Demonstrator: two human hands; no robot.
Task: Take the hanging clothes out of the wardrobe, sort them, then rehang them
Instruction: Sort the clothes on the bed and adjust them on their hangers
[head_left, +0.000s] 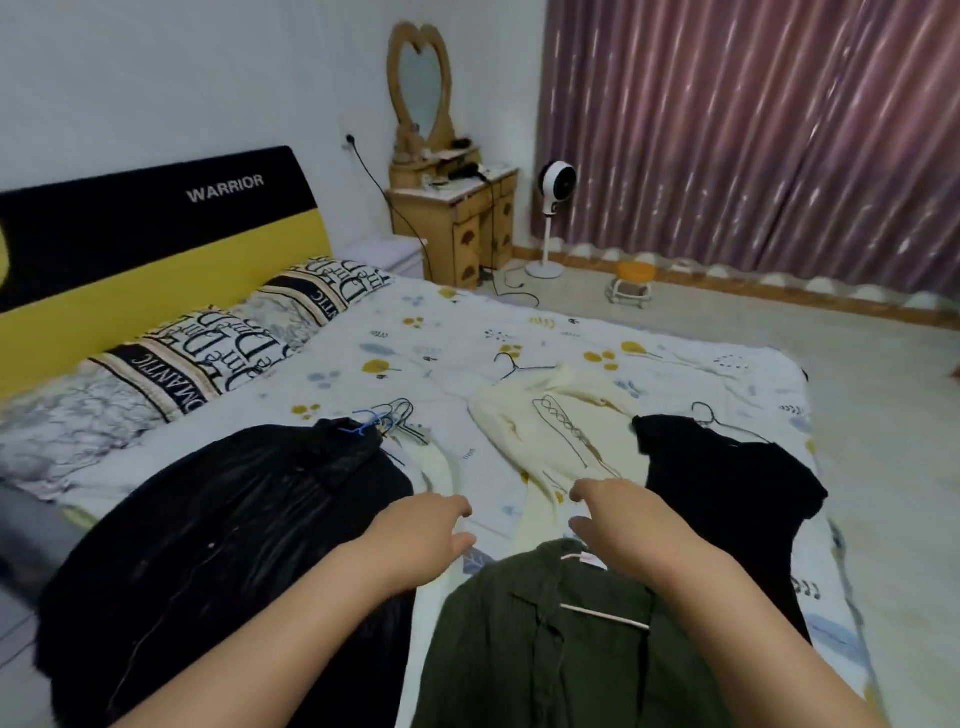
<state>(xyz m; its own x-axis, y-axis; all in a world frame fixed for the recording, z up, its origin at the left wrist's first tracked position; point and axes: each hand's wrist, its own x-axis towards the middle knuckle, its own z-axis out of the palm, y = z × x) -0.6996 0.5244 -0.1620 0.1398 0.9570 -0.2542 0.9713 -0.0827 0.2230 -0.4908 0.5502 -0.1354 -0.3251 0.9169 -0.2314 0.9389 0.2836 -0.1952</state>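
Clothes on hangers lie spread over the bed (467, 332). A pile of black garments (218, 519) with several wire hangers (387, 421) at its top lies on the left. A cream sweater (550, 421) lies in the middle, a black top (727, 488) on the right, and a dark green shirt (545, 639) on a pink hanger lies nearest me. My left hand (426, 530) hovers open between the black pile and the green shirt. Fingers relaxed and holding nothing, my right hand (623, 519) reaches over the green shirt's collar toward the cream sweater.
Two patterned pillows (218, 353) lie against the yellow and black headboard (156, 239). A wooden dressing table (457, 218) with a heart mirror, a white standing fan (553, 208) and a small stool (631, 283) stand beyond the bed. Purple curtains (753, 130) hang at right.
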